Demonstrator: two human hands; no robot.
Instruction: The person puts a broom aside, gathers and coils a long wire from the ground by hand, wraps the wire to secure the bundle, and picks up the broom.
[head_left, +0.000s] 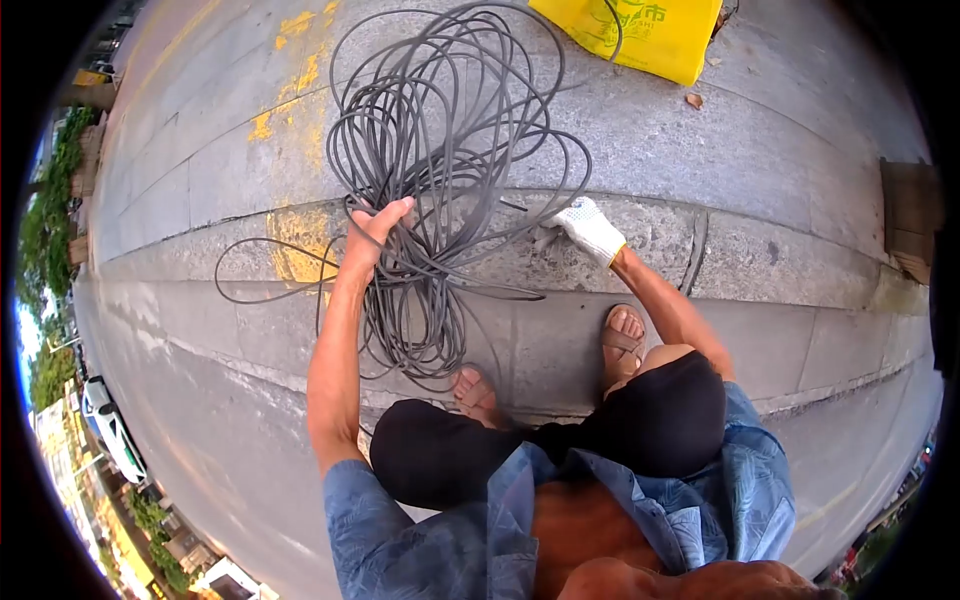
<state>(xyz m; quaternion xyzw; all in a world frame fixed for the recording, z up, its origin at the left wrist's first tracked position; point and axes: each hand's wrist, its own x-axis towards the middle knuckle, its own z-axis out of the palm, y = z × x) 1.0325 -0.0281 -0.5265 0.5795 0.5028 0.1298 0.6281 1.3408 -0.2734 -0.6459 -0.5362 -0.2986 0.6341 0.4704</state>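
Observation:
A large, loose bundle of dark grey cable (415,290) spreads over the kerb and pavement in front of me, its loops tangled and fanned out at the far end. My bare left hand (378,228) is closed around the middle of the bundle, the thumb lying over the strands and the fingers partly hidden beneath. To the right of the loops is my right hand (590,230) in a white work glove, low over the kerb. Its fingers are curled, and what they hold, if anything, is hidden. A short cable end sticks out between the bundle and the glove.
A yellow bag (640,35) with green print lies on the pavement beyond the cable. My sandalled feet (622,340) stand on the lower paving below the stone kerb (770,255). A brown box-like block (908,220) is at far right; a parked car (112,428) is at left.

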